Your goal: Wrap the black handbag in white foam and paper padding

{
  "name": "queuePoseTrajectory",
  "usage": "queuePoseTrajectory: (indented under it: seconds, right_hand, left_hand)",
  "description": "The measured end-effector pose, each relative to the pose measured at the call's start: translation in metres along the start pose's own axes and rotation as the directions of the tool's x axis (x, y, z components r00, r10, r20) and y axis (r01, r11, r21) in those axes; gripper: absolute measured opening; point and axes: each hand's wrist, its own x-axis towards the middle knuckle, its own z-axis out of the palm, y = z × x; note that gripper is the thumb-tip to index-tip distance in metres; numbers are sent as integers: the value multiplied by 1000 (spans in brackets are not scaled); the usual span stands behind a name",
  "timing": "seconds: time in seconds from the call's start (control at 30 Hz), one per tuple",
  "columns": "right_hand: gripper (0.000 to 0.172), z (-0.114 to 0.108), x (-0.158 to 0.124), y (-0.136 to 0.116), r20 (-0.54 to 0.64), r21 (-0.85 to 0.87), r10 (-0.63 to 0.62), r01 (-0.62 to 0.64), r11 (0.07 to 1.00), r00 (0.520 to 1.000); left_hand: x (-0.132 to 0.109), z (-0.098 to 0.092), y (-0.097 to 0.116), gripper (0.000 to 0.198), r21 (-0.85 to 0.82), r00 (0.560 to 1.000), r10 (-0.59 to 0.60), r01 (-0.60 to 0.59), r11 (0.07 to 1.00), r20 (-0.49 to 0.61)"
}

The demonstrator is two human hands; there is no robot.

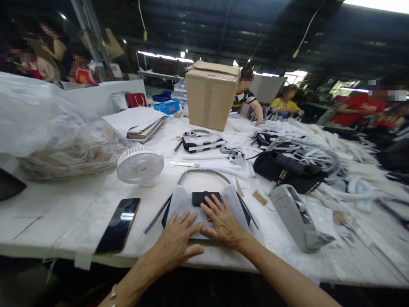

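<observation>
A handbag (pixel 179 200) lies flat at the table's front edge, mostly covered by a pale grey sheet. Its black flap or strap piece (pixel 198 198) shows on top, and its wrapped handle (pixel 204 172) arches away from me. My left hand (pixel 180 234) rests on the bag's lower left part with fingers spread. Across its lower right lies my right hand (pixel 223 221), fingers stretched out, the tips touching the black piece. A bit of gold-coloured hardware peeks out beside the right hand. Dark straps stick out at both sides of the bag.
Left of the bag are a phone (pixel 119 226) and a white fan (pixel 140 166). A grey tape dispenser (pixel 294 217) and a black handbag (pixel 284 170) sit to the right. Farther back stand a cardboard box (pixel 209 96) and a wrapped bag (pixel 204 143). Several people work beyond.
</observation>
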Motion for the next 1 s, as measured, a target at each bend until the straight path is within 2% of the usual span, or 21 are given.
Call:
queuePoseTrajectory:
  seconds: [0.1,0.17,0.27,0.33,0.4,0.43,0.5,0.57,0.63,0.67,0.73,0.8,0.9,1.0]
  right_hand:
    - [72,-4,3,-1,5,18,17,-17,1000,1000]
    - [75,-6,4,-1,29,35,30,-31,999,999]
    - [79,-6,5,-1,62,61,38,-42,997,997]
    - [79,-7,5,-2,69,65,42,-47,997,997]
    - [78,-8,5,-2,73,60,50,-55,997,996]
    - [78,-8,6,-2,76,57,54,-58,997,996]
    - [78,-7,6,-1,82,55,54,-59,997,995]
    - [78,-6,6,0,78,57,53,-58,997,996]
    - [77,-4,5,1,60,60,52,-55,997,997]
    - [77,-3,5,1,48,60,50,-53,997,998]
    - [77,-2,4,1,22,53,43,-44,998,999]
    - [82,0,4,1,-1,38,32,-32,999,999]
    - [90,3,4,1,-25,15,30,-30,999,999]
    - [90,4,4,2,-20,10,40,-40,999,999]
  left_hand:
    - [21,-20,-5,47,30,993,-32,35,999,-115]
    - [34,-15,-15,49,112,972,-64,91,990,-226]
    - [43,19,-39,52,205,931,-175,249,947,-322]
    - [41,45,-54,54,216,931,-207,279,936,-301]
    - [38,59,-62,55,215,936,-215,280,936,-280]
    - [37,59,-62,54,213,939,-216,277,937,-269]
    - [38,45,-56,51,225,943,-215,273,935,-253]
    - [42,22,-42,50,254,939,-209,279,926,-272]
    - [45,5,-25,54,284,932,-162,259,923,-323]
    - [46,2,-18,57,291,932,-121,228,929,-343]
    - [44,10,-10,62,299,937,-25,136,945,-348]
    - [39,31,-9,64,305,943,53,53,951,-328]
    - [32,59,-17,65,297,958,29,60,953,-285]
    - [30,58,-17,65,294,961,35,49,955,-275]
